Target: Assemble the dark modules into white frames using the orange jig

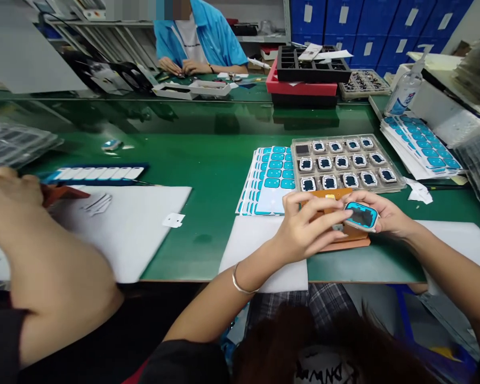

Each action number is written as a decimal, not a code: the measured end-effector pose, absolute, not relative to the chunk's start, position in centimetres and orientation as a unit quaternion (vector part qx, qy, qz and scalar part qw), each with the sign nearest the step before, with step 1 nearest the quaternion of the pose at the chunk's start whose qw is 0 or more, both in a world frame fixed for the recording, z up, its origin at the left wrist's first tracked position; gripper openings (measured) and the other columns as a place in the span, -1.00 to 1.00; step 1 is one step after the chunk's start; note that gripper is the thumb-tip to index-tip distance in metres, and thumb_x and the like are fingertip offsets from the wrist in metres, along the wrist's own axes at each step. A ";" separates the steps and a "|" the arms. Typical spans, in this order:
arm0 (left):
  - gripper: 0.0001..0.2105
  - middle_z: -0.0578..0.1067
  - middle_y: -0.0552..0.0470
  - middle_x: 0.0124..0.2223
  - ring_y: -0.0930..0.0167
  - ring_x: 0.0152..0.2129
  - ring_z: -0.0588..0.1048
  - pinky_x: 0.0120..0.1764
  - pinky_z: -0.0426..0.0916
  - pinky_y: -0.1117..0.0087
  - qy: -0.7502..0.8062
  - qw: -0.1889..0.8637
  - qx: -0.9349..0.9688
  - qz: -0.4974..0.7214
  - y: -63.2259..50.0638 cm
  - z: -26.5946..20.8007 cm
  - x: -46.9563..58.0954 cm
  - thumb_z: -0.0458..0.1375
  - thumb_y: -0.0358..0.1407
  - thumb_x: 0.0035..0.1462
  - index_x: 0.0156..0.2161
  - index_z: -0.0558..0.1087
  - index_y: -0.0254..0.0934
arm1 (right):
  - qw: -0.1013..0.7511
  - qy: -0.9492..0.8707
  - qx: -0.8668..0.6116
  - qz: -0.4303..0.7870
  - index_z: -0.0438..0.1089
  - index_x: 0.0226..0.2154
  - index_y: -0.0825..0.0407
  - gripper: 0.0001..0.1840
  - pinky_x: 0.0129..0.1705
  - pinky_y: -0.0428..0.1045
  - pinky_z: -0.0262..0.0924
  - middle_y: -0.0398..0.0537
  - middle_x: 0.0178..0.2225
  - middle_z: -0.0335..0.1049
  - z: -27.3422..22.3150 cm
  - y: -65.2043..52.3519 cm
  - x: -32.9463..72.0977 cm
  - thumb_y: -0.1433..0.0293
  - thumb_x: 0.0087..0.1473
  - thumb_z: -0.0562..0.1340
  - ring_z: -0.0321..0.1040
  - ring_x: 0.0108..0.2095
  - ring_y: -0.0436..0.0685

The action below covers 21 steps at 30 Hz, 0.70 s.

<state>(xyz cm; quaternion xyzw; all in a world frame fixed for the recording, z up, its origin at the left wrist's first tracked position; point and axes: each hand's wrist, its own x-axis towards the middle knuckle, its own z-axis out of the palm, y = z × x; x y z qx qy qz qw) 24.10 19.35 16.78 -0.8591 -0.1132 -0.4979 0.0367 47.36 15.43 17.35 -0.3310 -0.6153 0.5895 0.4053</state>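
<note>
Here, both hands meet over a flat orange-brown fixture block [346, 234] lying on the green desk [208, 160]. The small rounded-square part with a bright blue rim and dark centre [362, 215] sits just above that block, pinched between the two hands. The left hand [308, 224] reaches in from the block's left, wrist bent, a thin silver bangle [240, 282] on the forearm, thumb and forefinger closed on the part's left edge. The right hand [388, 216] cups in from the block's right, fingers curled under and behind the part; its fingertips are mostly hidden.

Risk, as judged: the grip is on the edges only, so a slip could drop the part onto the block or smear the blue rim; a skewed hold could set it down crooked.

Just beyond the block lies a clear plastic tray of like dark parts in rows [346, 162]; to that tray's left, a fanned stack of white sheets with blue stickers [270, 178].

Well left of the block, another person's arm [44, 266] rests at a white sheet [136, 224]. Across the desk, a person in a blue jacket [202, 37] works.
</note>
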 end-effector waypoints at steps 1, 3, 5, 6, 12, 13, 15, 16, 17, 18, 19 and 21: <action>-0.76 0.53 -0.02 -0.08 0.29 -0.13 0.27 -0.08 0.20 0.23 -0.123 0.030 -0.856 -0.501 19.4 16.8 24.1 0.06 -0.14 0.35 -0.01 0.48 -0.15 | 0.396 -0.618 -0.331 0.593 0.40 -0.03 -0.10 -0.32 -0.04 0.07 0.41 -0.02 -0.07 0.51 17.4 15.4 47.4 -0.04 -0.15 0.49 0.50 -0.09 0.21; -0.78 0.53 -0.01 -0.08 0.29 -0.12 0.28 -0.09 0.21 0.23 -0.128 0.017 -0.851 -0.510 19.4 16.8 24.1 0.09 -0.12 0.33 -0.05 0.49 -0.12 | 0.384 -0.626 -0.320 0.599 0.41 -0.01 -0.12 -0.36 -0.04 0.04 0.40 -0.04 -0.07 0.50 17.6 15.3 47.4 -0.02 -0.10 0.48 0.50 -0.09 0.19; -0.81 0.53 0.00 -0.09 0.29 -0.11 0.28 -0.08 0.21 0.22 -0.126 0.009 -0.846 -0.518 19.3 16.8 24.1 0.12 -0.13 0.31 -0.09 0.49 -0.13 | 0.375 -0.629 -0.311 0.605 0.41 0.01 -0.16 -0.40 -0.03 0.01 0.39 -0.07 -0.06 0.50 17.8 15.3 47.4 0.02 -0.05 0.47 0.48 -0.07 0.16; -0.81 0.53 -0.01 -0.10 0.29 -0.11 0.28 -0.08 0.21 0.22 -0.128 0.007 -0.845 -0.520 19.3 16.8 24.1 0.13 -0.13 0.30 -0.10 0.49 -0.14 | 0.371 -0.629 -0.309 0.609 0.42 0.01 -0.17 -0.41 -0.02 0.01 0.39 -0.07 -0.04 0.49 17.9 15.3 47.3 0.03 -0.04 0.47 0.48 -0.05 0.16; -0.75 0.52 -0.01 -0.07 0.29 -0.10 0.29 -0.06 0.20 0.20 -0.148 0.001 -0.851 -0.505 19.3 16.7 24.2 0.13 -0.06 0.28 -0.05 0.48 -0.12 | 0.348 -0.620 -0.319 0.627 0.42 -0.01 -0.09 -0.39 0.04 0.09 0.37 -0.01 -0.03 0.49 18.4 15.3 47.2 0.01 -0.06 0.46 0.46 0.01 0.24; -0.75 0.52 -0.01 -0.08 0.29 -0.10 0.30 -0.06 0.20 0.21 -0.145 -0.002 -0.850 -0.506 19.4 16.7 24.2 0.14 -0.06 0.28 -0.07 0.48 -0.13 | 0.346 -0.619 -0.320 0.628 0.43 0.00 -0.10 -0.39 0.03 0.09 0.37 -0.01 -0.03 0.49 18.4 15.3 47.2 0.00 -0.05 0.46 0.46 0.00 0.23; -0.76 0.52 -0.01 -0.10 0.31 -0.11 0.30 -0.06 0.20 0.22 -0.139 -0.006 -0.849 -0.510 19.4 16.7 24.3 0.14 -0.07 0.28 -0.09 0.47 -0.15 | 0.345 -0.624 -0.316 0.627 0.43 0.00 -0.12 -0.41 0.02 0.06 0.38 -0.04 -0.03 0.49 18.4 15.3 47.3 0.01 -0.03 0.45 0.47 -0.01 0.21; -0.76 0.52 -0.01 -0.10 0.31 -0.11 0.30 -0.06 0.20 0.23 -0.139 -0.007 -0.849 -0.509 19.4 16.7 24.3 0.15 -0.07 0.27 -0.10 0.47 -0.16 | 0.345 -0.628 -0.310 0.625 0.43 0.01 -0.13 -0.43 0.01 0.05 0.38 -0.05 -0.04 0.49 18.4 15.3 47.3 0.02 -0.01 0.44 0.47 -0.02 0.20; -0.75 0.53 0.00 -0.11 0.31 -0.12 0.30 -0.07 0.20 0.23 -0.141 -0.008 -0.850 -0.507 19.3 16.7 24.3 0.15 -0.06 0.27 -0.10 0.47 -0.15 | 0.345 -0.631 -0.306 0.624 0.43 0.01 -0.14 -0.44 0.01 0.05 0.38 -0.06 -0.03 0.49 18.4 15.3 47.3 0.02 0.00 0.44 0.47 -0.02 0.20; -0.75 0.53 0.00 -0.11 0.31 -0.12 0.31 -0.07 0.21 0.23 -0.145 -0.007 -0.851 -0.504 19.3 16.7 24.3 0.14 -0.05 0.27 -0.10 0.48 -0.14 | 0.345 -0.632 -0.304 0.624 0.44 0.01 -0.14 -0.44 0.02 0.06 0.37 -0.05 -0.03 0.49 18.4 15.3 47.3 0.02 0.00 0.44 0.46 -0.01 0.21; -0.74 0.53 0.00 -0.12 0.30 -0.12 0.31 -0.07 0.21 0.22 -0.150 -0.006 -0.852 -0.501 19.3 16.8 24.2 0.13 -0.03 0.27 -0.09 0.48 -0.13 | 0.344 -0.632 -0.304 0.624 0.44 0.01 -0.13 -0.44 0.03 0.07 0.37 -0.05 -0.03 0.49 18.4 15.3 47.3 0.02 0.00 0.44 0.46 0.00 0.22; -0.72 0.53 -0.01 -0.13 0.29 -0.12 0.32 -0.07 0.21 0.21 -0.160 0.001 -0.853 -0.497 19.3 16.8 24.2 0.12 -0.01 0.27 -0.09 0.50 -0.10 | 0.341 -0.630 -0.311 0.624 0.43 0.01 -0.12 -0.41 0.05 0.10 0.37 -0.03 -0.02 0.48 18.4 15.3 47.3 0.00 -0.02 0.44 0.45 0.01 0.23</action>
